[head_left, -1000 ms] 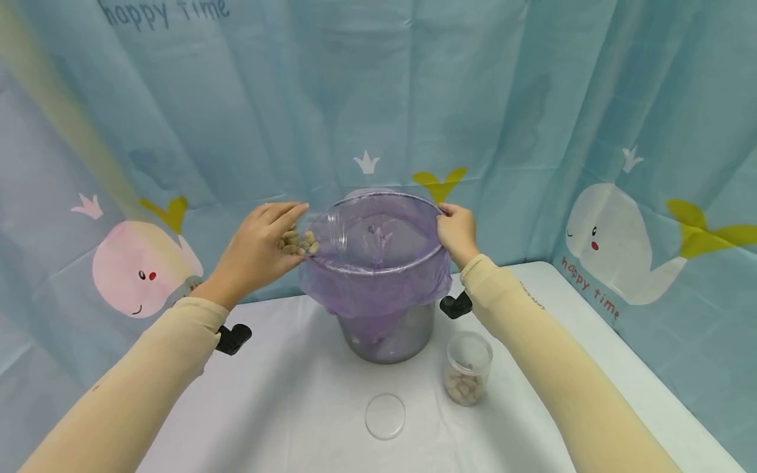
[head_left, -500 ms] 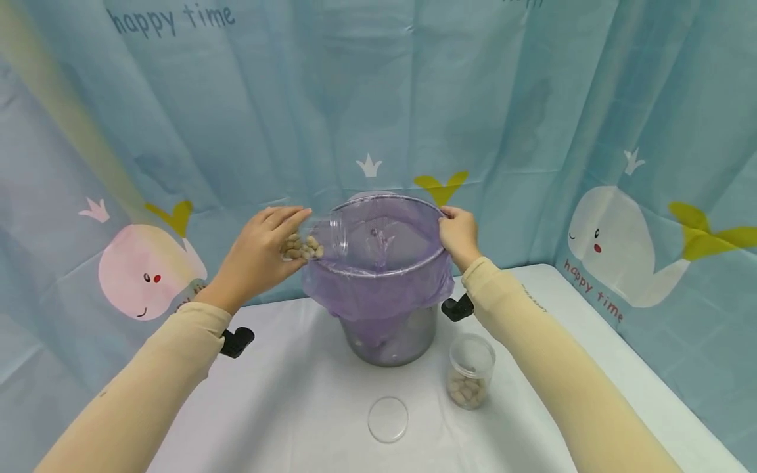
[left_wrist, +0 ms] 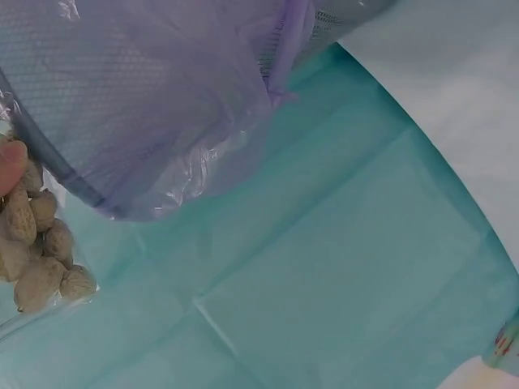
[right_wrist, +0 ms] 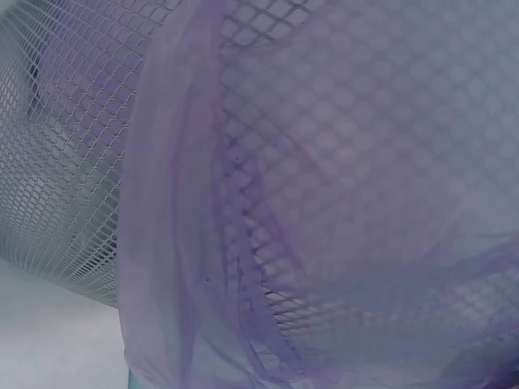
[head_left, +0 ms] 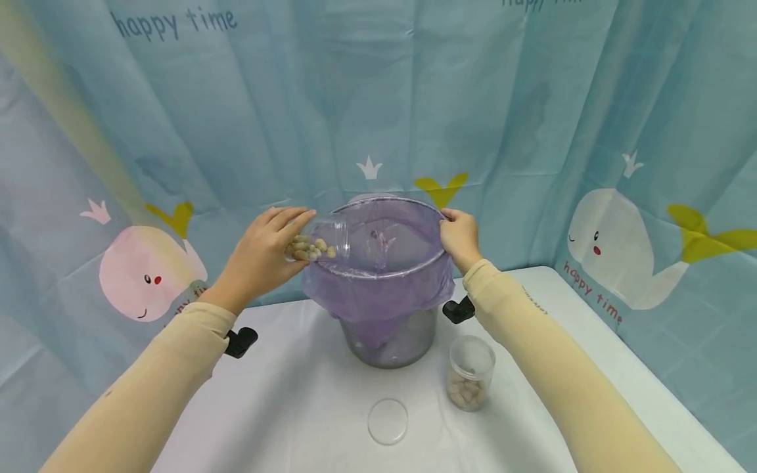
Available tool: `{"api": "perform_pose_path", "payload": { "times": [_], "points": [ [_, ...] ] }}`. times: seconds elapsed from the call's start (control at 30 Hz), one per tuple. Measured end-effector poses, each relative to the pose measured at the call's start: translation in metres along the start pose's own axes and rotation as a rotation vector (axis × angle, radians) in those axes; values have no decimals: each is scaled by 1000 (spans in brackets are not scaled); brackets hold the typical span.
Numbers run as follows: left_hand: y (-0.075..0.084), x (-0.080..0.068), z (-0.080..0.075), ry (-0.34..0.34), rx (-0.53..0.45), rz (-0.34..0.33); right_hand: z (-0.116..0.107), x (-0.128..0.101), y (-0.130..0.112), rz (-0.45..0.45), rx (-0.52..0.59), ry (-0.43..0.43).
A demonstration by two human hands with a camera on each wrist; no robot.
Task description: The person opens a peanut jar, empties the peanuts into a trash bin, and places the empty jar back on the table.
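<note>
My left hand grips a clear jar lying on its side in the air, its mouth over the left edge of the bin. Unshelled peanuts lie along the jar's lower side; a fingertip shows beside them in the left wrist view. The grey mesh bin stands lined with a thin purple bag, folded out over the rim. At the rim's right side, my right hand pinches bag and rim together. Bag and mesh fill the right wrist view, where that hand is hidden.
A second clear jar, partly filled with similar pale pieces, stands uncovered right of the bin's foot. In front lies a round clear lid on the white table. Behind hangs a blue curtain printed with whales.
The peanuts have slid toward the mouth of the tilted jar. My left hand has shifted slightly right, while the right hand keeps its place on the rim.
</note>
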State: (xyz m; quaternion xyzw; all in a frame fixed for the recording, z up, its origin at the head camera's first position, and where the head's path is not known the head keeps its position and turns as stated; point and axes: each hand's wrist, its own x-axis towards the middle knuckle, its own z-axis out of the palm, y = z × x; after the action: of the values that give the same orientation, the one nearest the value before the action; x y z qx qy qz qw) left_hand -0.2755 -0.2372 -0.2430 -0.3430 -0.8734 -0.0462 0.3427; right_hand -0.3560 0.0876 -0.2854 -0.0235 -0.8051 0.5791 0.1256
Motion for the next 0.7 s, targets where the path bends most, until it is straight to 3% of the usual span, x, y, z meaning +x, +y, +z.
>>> {"api": "perform_pose_path", "payload": {
  "times": [0.27,0.5,0.6,0.7],
  "points": [
    [-3,8,-1,98,29,14,1,1,1,-6,4,5],
    [-1,7,5,25,2,25,1,2,1,-12,16,5],
    [0,6,7,35,-3,22,1,1,1,-9,12,-2],
    [-1,6,6,86,-13,9,1,1,1,-1,10,-4]
  ]
}}
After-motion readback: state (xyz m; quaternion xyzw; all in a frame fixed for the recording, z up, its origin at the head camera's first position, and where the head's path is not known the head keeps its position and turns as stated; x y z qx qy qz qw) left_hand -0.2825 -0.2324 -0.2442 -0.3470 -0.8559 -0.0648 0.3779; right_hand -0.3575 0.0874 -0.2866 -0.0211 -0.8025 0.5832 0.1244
